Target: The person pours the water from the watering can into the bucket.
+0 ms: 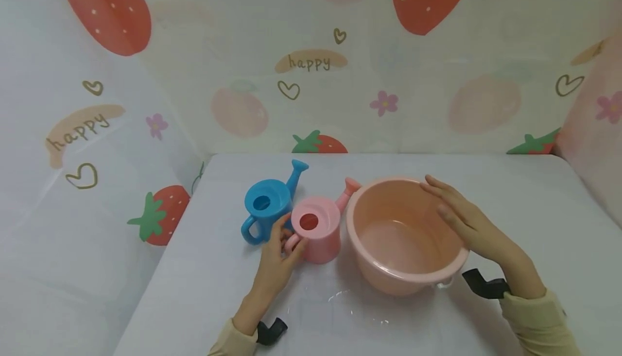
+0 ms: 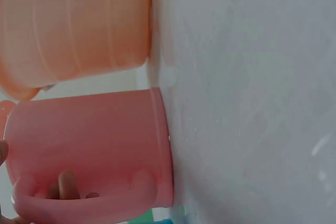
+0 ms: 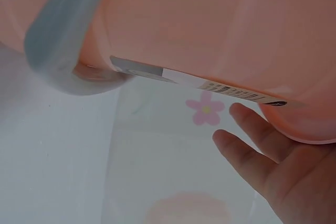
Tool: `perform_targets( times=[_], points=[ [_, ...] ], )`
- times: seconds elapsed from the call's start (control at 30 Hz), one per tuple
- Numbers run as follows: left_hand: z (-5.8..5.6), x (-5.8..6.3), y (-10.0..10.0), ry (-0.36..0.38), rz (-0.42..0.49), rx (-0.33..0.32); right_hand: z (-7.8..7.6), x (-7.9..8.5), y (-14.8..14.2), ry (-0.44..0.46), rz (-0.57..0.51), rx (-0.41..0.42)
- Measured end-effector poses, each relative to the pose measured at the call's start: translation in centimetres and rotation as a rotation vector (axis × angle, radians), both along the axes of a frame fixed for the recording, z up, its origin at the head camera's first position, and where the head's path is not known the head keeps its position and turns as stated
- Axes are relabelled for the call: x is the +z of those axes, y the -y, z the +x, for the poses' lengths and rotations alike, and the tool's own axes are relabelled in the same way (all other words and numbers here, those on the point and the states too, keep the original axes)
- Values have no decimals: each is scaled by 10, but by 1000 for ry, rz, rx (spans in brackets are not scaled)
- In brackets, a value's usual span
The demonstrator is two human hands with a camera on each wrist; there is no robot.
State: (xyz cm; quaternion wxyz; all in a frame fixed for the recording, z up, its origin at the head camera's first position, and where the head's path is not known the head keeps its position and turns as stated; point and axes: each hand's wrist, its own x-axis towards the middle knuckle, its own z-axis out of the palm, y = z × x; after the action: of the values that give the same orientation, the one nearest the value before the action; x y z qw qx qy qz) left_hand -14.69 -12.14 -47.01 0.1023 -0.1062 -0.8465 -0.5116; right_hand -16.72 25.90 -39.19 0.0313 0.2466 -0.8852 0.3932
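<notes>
A pink watering can [image 1: 324,245] stands upright on the white table, spout toward the back right. My left hand [image 1: 275,267] holds its handle; in the left wrist view, fingertips [image 2: 68,184] show through the loop of the can's handle [image 2: 86,209]. To the can's right stands a peach-coloured bucket [image 1: 398,283], its inside bare. My right hand [image 1: 473,229] rests at the bucket's right rim. In the right wrist view its fingers [image 3: 244,161] stretch out loosely along the outside, while the thumb is out of sight.
A blue watering can [image 1: 267,196] stands just behind and left of the pink one, partly hidden by it. The bucket has a pale carrying handle [image 3: 63,40] and a printed label [image 3: 184,78] on its side. Strawberry-printed sheeting [image 1: 423,64] walls the table's back and sides.
</notes>
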Motion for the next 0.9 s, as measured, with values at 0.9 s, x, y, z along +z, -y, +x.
perform_targets(
  times=[0.9],
  points=[
    [3,18,-13,167,312,-57,0,-2,1,-10,-31,10]
  ],
)
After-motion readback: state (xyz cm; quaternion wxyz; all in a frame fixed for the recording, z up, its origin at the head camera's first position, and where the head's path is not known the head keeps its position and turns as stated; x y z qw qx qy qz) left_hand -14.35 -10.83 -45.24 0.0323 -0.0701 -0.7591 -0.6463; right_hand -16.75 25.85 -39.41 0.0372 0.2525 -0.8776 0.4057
